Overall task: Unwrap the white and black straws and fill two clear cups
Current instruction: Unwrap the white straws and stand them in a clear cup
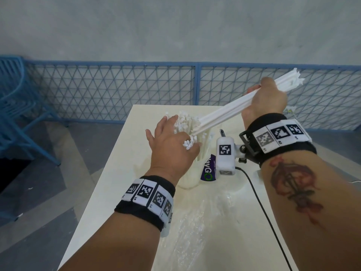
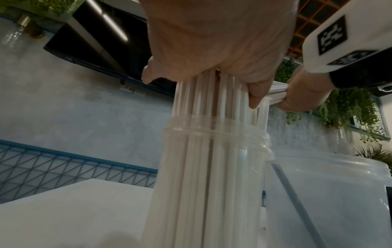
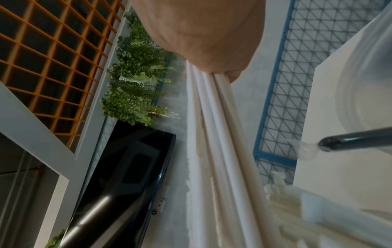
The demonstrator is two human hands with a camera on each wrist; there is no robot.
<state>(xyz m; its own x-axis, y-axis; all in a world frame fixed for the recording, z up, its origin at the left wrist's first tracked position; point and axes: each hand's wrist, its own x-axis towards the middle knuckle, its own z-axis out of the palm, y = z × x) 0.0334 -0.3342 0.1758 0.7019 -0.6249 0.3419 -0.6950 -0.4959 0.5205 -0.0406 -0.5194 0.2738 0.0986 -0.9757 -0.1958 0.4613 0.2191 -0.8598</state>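
Observation:
A clear cup (image 1: 187, 179) (image 2: 212, 167) packed with upright white straws (image 1: 204, 145) stands on the white table (image 1: 117, 173). My left hand (image 1: 172, 145) (image 2: 212, 42) lies spread over the straw tops, pressing on them. My right hand (image 1: 267, 100) (image 3: 201, 33) grips a bundle of white straws (image 1: 224, 112) (image 3: 216, 134). The bundle slants down to the left, with its lower ends at the cup's mouth. A second clear cup (image 2: 339, 193) (image 3: 360, 92) stands just right of the first with one black straw (image 2: 295, 198) (image 3: 360, 139) in it.
Crumpled clear wrapping film (image 1: 195, 231) lies on the near part of the table. A purple label (image 1: 208, 169) shows beside the cups. A black cable (image 1: 263, 208) trails from my right wrist. A blue mesh fence (image 1: 97, 90) and a blue chair (image 1: 15, 106) stand beyond the table.

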